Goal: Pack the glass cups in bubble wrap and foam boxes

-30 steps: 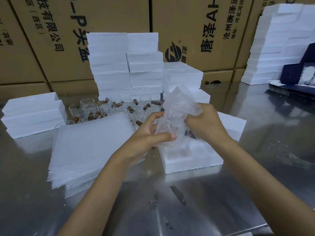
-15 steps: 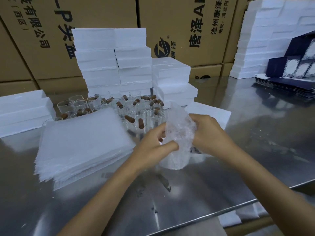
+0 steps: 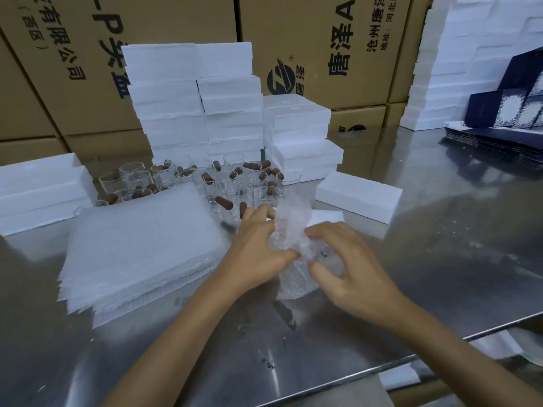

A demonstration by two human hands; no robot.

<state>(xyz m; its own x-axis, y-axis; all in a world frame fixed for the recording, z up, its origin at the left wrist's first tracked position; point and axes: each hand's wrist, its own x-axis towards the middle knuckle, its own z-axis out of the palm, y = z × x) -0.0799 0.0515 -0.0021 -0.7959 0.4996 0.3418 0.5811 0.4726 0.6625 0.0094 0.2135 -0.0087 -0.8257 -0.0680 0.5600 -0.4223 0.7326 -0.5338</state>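
Clear bubble wrap is bunched into a crumpled bundle between both hands, just above the steel table, with its lower end hanging down close to the metal. Dark shapes show faintly through the plastic, so a glass cup is probably inside, though the wrap blurs it too much to be sure. On the bundle's left side the left hand has its fingers curled round the wrap, thumb pressed into it near the middle. From the right, the right hand pinches the plastic, fingers bent over the top and thumb tucked in lower down. Just left of the hands lies a thick stack of bubble wrap sheets, flat on the table. Behind it stands a crowd of glass cups, many with brown handles sticking up. A single foam box lies beyond the hands to the right, and a small white foam edge peeks out just behind the bundle. Tall stacks of foam boxes rise behind the cups, with more at the far left and far right. Brown cardboard cartons printed with black characters line the back, and dark blue gift boxes sit at the right edge.
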